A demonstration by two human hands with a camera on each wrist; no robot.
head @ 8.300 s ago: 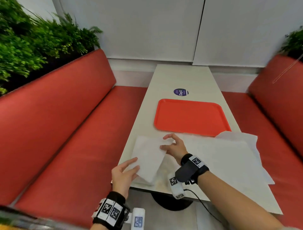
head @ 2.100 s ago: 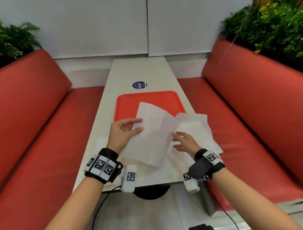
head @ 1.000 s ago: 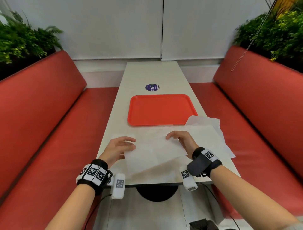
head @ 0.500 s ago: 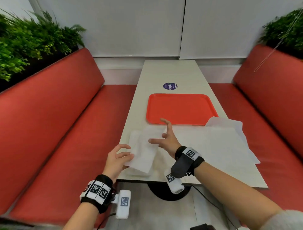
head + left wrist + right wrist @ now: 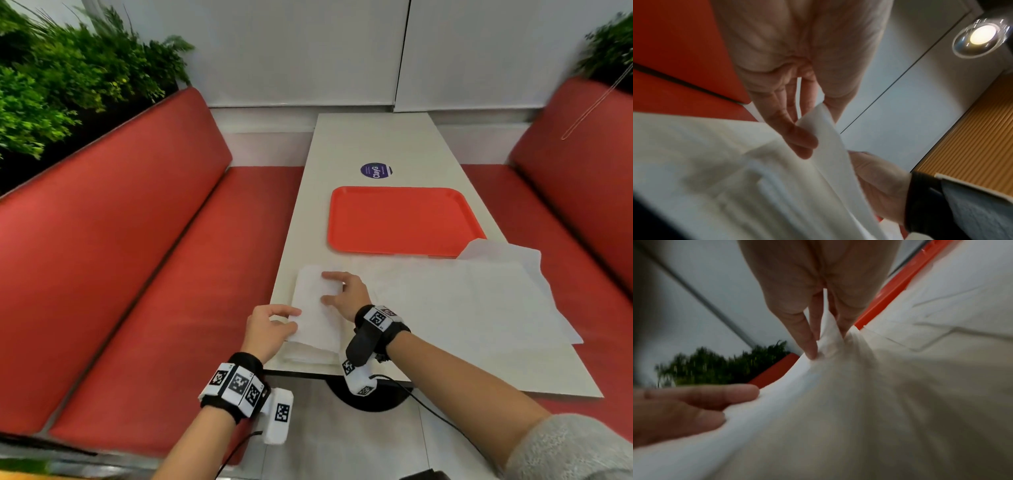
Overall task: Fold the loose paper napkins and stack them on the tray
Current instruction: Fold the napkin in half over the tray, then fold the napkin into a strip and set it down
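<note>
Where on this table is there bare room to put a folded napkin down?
The orange tray is bare. The table beyond the purple sticker is free too. The near end is crowded: loose napkins, and both hands on the folded napkin.

Napkin (image 5: 317,308) under my fingers (image 5: 330,275): thin matt white paper, soft, lightly creased. Tray (image 5: 400,219): smooth orange plastic, slight sheen. Table (image 5: 370,137): smooth pale matt top; bench (image 5: 137,222): red, smooth upholstery.
</note>
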